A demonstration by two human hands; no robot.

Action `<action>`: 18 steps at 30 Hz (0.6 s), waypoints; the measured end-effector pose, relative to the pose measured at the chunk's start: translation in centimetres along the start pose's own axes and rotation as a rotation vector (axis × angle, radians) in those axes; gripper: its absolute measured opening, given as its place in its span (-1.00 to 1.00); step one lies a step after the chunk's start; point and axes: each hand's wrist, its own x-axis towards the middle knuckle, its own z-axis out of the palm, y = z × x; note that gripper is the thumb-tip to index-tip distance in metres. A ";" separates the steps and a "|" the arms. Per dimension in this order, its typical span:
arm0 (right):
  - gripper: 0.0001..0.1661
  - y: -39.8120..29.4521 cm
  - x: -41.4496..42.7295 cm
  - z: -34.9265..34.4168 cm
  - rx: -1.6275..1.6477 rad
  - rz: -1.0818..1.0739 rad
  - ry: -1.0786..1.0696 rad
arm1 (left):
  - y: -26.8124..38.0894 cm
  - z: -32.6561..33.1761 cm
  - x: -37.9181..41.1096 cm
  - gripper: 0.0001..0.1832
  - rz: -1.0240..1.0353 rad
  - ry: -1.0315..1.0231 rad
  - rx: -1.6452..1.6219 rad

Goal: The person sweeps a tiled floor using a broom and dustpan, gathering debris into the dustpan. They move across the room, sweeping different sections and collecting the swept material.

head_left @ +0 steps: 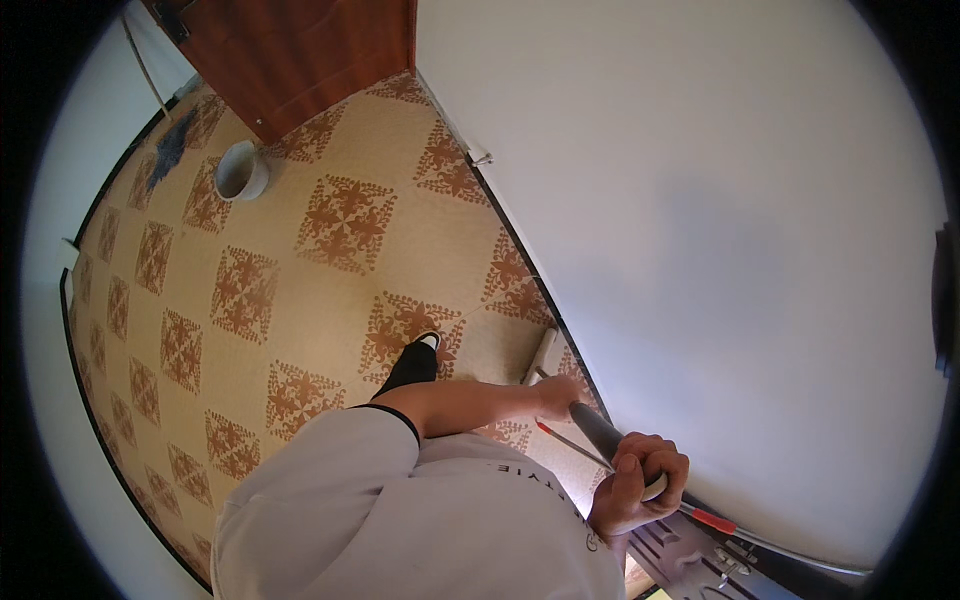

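My left hand (561, 396) closes around the lower part of a long-handled floor tool, perhaps a mop. My right hand (643, 480) grips the upper end of its thick grey handle (596, 427), where a pale rim shows. The handle slants down to a narrow beige head (541, 356) on the tiles beside the wall; the left hand partly hides where they join. Passing behind my right hand is a thin metal pole with red sections (712, 519); whether it joins the tool I cannot tell.
A whitish bucket (259, 178) stands near a red-brown door (315, 60). Dark mop strands (171, 150) lie by the far wall below a leaning stick (145, 66). A white wall (675, 187) with a small doorstop (482, 158) rises at right. A metal door (694, 559) is lower right.
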 end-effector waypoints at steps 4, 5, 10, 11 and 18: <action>-0.76 0.2 0.6 3.0 0.106 -0.066 0.003 | -2.0 -3.8 -1.7 -0.92 0.019 0.173 0.005; -0.76 -0.1 0.9 3.7 0.121 -0.080 -0.032 | -3.8 -4.1 -1.8 -0.93 0.043 0.209 0.027; -0.74 -0.1 1.8 8.0 0.297 -0.111 -0.156 | -6.9 -10.8 -4.6 -0.91 -0.014 0.431 0.127; -0.74 0.0 1.8 8.8 0.325 -0.099 -0.169 | -7.1 -12.3 -5.5 -0.90 -0.020 0.496 0.131; -0.79 0.5 2.0 11.6 0.399 0.051 -0.162 | -8.2 -15.1 -13.1 -0.84 -0.218 0.659 0.301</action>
